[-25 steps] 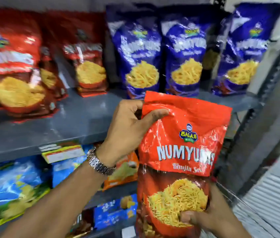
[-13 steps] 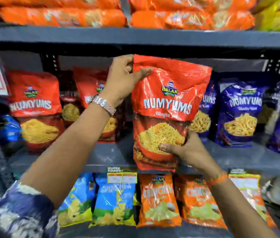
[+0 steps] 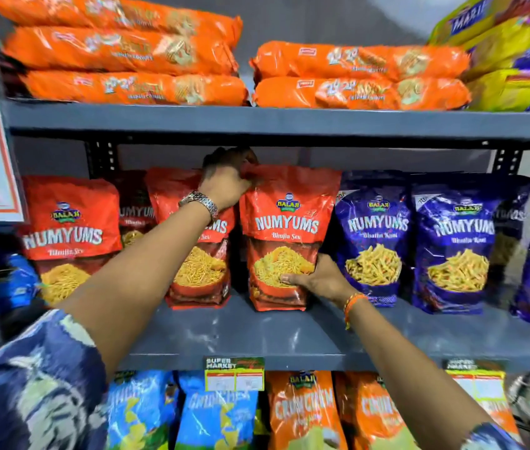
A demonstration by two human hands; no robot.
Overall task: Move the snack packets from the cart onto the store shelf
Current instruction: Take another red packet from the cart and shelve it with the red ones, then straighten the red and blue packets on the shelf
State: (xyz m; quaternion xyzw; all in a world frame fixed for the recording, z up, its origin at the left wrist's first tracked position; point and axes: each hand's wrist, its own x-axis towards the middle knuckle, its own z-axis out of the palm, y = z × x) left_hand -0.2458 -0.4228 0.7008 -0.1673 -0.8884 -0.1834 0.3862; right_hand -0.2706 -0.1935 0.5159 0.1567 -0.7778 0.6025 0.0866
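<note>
Red Numyums packet (image 3: 284,235) stands upright on the grey middle shelf (image 3: 257,332), base touching the shelf surface, between another red packet (image 3: 198,254) on its left and a blue Numyums packet (image 3: 374,235) on its right. Left hand (image 3: 228,181) is at the packet's top-left corner; fingers (image 3: 250,164) curl over the top seam and pinch it, with fingertips hidden behind the foil. A metal watch (image 3: 200,203) sits on that wrist. Right hand (image 3: 319,277) is at the lower right side of the packet; fingers (image 3: 293,279) lie flat across the front near the printed bowl, with the palm against the right edge, gripping the packet. An orange thread band (image 3: 353,303) circles the right wrist. Further red packets (image 3: 69,232) stand at far left of the same shelf. Upper shelf holds stacked orange biscuit rolls (image 3: 127,50). Lower shelf shows blue and orange chip packets (image 3: 299,410), with a price tag (image 3: 234,373) on the shelf lip above them.
</note>
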